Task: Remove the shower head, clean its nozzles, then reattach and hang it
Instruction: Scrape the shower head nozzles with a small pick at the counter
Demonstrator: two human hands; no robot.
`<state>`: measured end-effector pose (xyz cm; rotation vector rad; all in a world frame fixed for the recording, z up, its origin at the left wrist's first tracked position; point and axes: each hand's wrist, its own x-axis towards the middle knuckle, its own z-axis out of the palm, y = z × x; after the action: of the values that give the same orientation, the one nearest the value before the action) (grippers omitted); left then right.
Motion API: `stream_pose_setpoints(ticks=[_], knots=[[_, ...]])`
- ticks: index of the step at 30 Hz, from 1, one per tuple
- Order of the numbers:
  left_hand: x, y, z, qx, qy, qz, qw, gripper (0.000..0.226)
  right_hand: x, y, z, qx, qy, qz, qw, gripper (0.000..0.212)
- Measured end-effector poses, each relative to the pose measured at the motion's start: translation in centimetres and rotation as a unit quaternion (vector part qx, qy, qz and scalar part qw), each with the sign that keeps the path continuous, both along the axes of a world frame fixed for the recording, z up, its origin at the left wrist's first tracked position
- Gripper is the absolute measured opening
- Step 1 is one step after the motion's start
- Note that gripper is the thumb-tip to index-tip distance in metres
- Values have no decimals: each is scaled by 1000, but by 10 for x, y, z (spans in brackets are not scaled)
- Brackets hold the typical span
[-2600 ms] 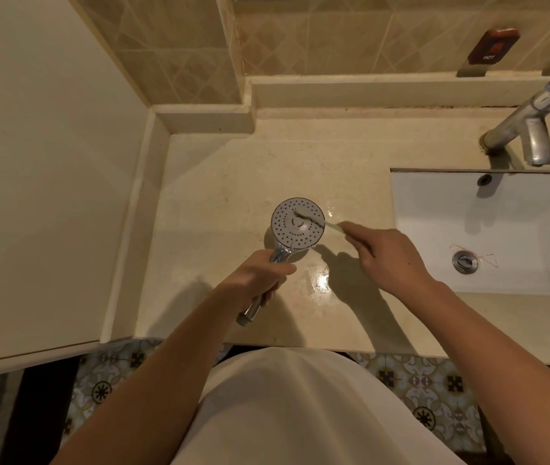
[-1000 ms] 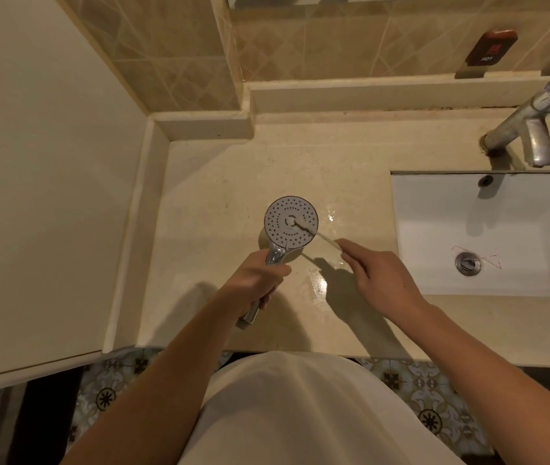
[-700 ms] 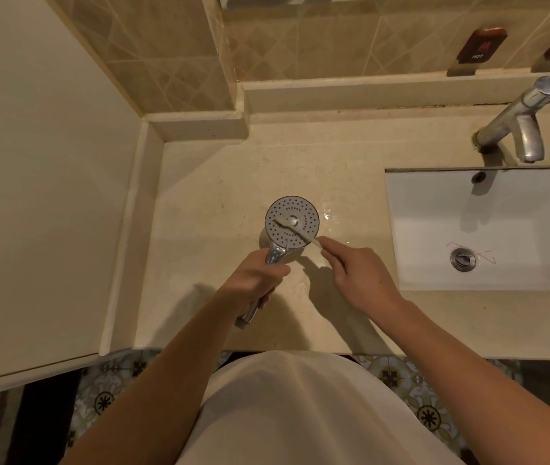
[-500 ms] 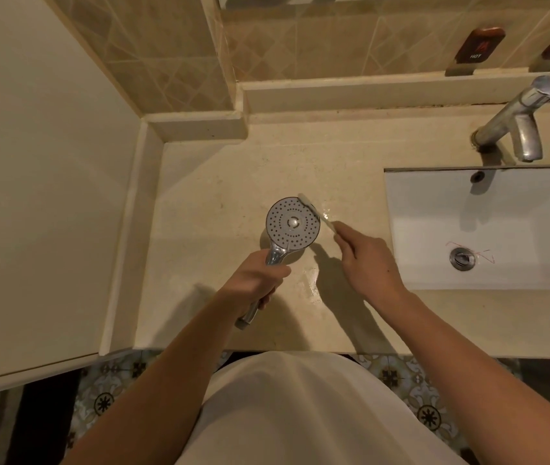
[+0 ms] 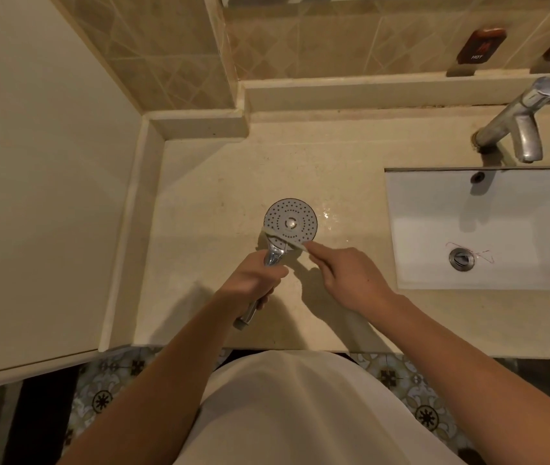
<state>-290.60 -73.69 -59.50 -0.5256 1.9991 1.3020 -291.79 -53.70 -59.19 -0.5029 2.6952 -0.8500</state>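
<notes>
A chrome shower head (image 5: 290, 223), detached from any hose, is held over the beige counter (image 5: 219, 182) with its round nozzle face up. My left hand (image 5: 253, 280) is wrapped around its handle, whose end sticks out below my fist. My right hand (image 5: 347, 276) pinches a thin white brush (image 5: 283, 239), like a toothbrush. The brush lies across the lower edge of the nozzle face, its tip at the left rim.
A white rectangular sink (image 5: 488, 229) with a metal drain (image 5: 461, 259) is set into the counter at right. A chrome tap (image 5: 521, 122) stands behind it. A raised ledge and tiled wall (image 5: 334, 38) run along the back, a cream panel (image 5: 38, 182) at left. Wet spots glisten beside the head.
The brush has swept from the upper right rim of the face down to its lower edge, and my right hand has come closer to my left. The shower head has stayed almost still.
</notes>
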Motion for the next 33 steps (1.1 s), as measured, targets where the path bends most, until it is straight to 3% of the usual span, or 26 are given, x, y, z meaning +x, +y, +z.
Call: stream_pose_setpoints(ticks=[7,15,21,25,27,30,33], knots=[[-2,-1,1,6,9,-12,1000,16,-22,14,4,-21,38,-141,989,20],[1,-4,-5,-14,2,-17,1000,9,1,7,1,-15,18,-39,999,29],[-1,-2,-8,-34,8,-23,999,11,-12,6,-2,-8,33,-101,994,20],[1,-4,-13,-71,18,-18,997,16,4,-5,0,31,23,-1,999,28],[2,-8,-16,-90,23,-18,996,17,-3,0,-3,29,29,-48,998,28],[0,-10,-17,-89,42,2,995,15,-22,16,-9,1,-9,-199,980,23],[-4,-9,-16,-62,57,30,996,15,-19,21,-17,34,-61,-213,974,23]])
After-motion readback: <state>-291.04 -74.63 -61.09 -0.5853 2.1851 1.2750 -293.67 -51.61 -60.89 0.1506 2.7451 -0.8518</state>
